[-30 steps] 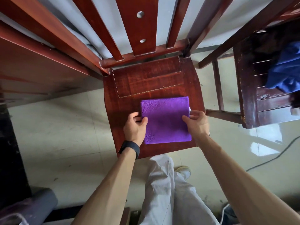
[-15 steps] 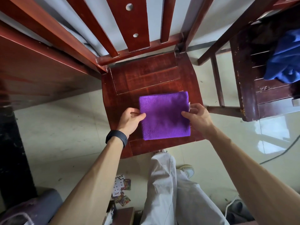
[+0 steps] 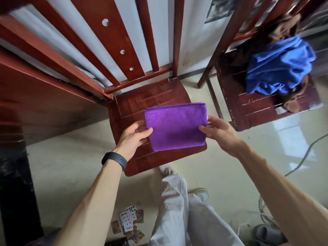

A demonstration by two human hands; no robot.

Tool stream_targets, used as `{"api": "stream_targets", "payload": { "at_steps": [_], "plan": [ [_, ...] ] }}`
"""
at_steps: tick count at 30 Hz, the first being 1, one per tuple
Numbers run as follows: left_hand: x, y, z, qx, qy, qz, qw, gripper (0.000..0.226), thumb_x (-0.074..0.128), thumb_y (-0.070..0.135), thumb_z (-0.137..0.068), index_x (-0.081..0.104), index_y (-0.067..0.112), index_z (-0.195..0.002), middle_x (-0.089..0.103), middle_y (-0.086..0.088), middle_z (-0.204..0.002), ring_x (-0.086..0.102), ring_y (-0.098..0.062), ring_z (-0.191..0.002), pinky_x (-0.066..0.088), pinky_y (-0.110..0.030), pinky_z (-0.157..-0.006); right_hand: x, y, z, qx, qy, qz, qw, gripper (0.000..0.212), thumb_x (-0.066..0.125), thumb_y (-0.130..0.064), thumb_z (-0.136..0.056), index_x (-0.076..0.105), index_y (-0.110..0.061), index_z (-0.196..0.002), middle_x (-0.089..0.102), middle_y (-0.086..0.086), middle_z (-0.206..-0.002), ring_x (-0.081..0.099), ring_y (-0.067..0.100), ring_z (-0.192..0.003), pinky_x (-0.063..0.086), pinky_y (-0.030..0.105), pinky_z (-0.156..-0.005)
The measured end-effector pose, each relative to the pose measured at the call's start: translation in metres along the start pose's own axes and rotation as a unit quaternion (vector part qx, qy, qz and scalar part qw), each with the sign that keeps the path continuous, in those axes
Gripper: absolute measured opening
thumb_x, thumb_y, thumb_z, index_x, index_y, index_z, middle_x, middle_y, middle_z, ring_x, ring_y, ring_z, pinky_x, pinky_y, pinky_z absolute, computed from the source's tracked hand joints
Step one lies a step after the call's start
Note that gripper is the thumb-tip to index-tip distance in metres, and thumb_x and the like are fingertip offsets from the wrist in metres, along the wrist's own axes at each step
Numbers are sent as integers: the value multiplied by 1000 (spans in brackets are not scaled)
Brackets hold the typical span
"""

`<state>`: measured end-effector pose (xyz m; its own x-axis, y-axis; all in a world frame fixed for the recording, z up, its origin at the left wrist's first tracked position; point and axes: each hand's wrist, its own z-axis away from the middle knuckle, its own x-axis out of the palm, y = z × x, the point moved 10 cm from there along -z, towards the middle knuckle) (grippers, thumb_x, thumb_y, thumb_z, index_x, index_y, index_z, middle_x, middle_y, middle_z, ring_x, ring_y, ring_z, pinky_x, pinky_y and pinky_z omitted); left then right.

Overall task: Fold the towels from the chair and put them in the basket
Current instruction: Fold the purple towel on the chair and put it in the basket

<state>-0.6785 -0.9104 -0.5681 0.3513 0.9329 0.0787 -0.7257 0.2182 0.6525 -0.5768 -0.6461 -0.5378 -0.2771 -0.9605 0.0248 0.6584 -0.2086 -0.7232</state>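
Head view: left hand point(image 3: 132, 137), right hand point(image 3: 219, 133) fingers pinch folded purple towel point(image 3: 175, 126) sides above chair point(image 3: 159, 96).

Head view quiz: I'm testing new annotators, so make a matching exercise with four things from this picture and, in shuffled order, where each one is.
Things:
1. purple towel
2. blue cloth
3. playing cards
4. black wristband

Places:
A. scattered on the floor
B. strapped just behind the left hand
C. heaped on the chair at the right
D. pinched by the left hand and the right hand

Pairs: 1-D, 2-C, 3-A, 4-B
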Motion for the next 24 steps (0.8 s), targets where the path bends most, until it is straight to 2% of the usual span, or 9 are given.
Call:
{"api": "stream_targets", "payload": {
  "at_steps": [2,4,6,9,12,15,18,22,24],
  "plan": [
    [27,37,27,31,-28,-17,999,26,67,5,-88,69,19,-110,73,-1,-108,66,-20,-108,43,-49,-108,-21,-34,35,-37,15,21,999,13,64,-5,-94,66,-5,-107,73,-2,-90,69,10,-81,54,22,-75],
    [56,78,57,62,-49,-43,996,25,68,6,-88,69,20,-109,74,1,-105,68,-17,-106,46,-47,-106,-46,-70,75,-72,44,35,996,12,66,-6,-93,66,-6,-105,74,1,-92,70,12,-82,55,24,-74],
    [87,125,91,94,-66,-73,991,28,75,19,-83,70,24,-110,74,1,-109,66,-19,-111,45,-49,-106,-72,-108,120,-108,75,31,991,11,67,-6,-93,66,-7,-104,72,9,-92,68,17,-77,56,32,-70],
    [146,189,144,138,-109,-114,978,39,80,38,-75,71,29,-112,72,-2,-115,64,-24,-115,46,-47,-104,-114,-158,199,-156,130,2,979,12,65,-4,-93,66,-5,-105,72,8,-89,67,13,-71,55,25,-66],
    [222,239,200,156,-159,-106,969,21,69,14,-89,67,17,-110,72,-6,-107,68,-25,-104,54,-34,-84,-164,-192,283,-192,180,-43,964,12,65,-6,-93,68,-9,-104,72,9,-92,68,17,-82,54,30,-76],
    [306,282,263,191,-215,-121,950,21,65,9,-91,65,15,-111,70,-8,-102,70,-20,-87,54,-29,-66,-216,-215,365,-222,221,-97,945,17,62,-5,-95,67,-17,-105,72,6,-93,69,19,-87,56,39,-77],
    [391,314,324,227,-267,-142,926,18,65,9,-91,65,18,-106,72,-2,-93,70,-15,-80,54,-28,-60,-270,-230,444,-264,270,-143,915,21,61,-6,-96,66,-19,-112,74,8,-100,71,22,-92,58,36,-70],
    [499,333,395,261,-339,-167,888,20,64,4,-91,65,16,-106,70,-5,-89,68,-16,-71,53,-27,-53,-336,-227,538,-311,327,-189,872,25,64,-8,-94,65,-18,-117,71,20,-112,69,37,-102,59,55,-80],
    [545,335,423,269,-367,-176,873,20,64,4,-91,65,15,-107,71,-7,-91,70,-16,-70,54,-28,-53,-364,-222,577,-325,358,-196,853,25,63,-7,-94,66,-18,-116,71,20,-110,71,36,-96,60,53,-77]
  ]
}}
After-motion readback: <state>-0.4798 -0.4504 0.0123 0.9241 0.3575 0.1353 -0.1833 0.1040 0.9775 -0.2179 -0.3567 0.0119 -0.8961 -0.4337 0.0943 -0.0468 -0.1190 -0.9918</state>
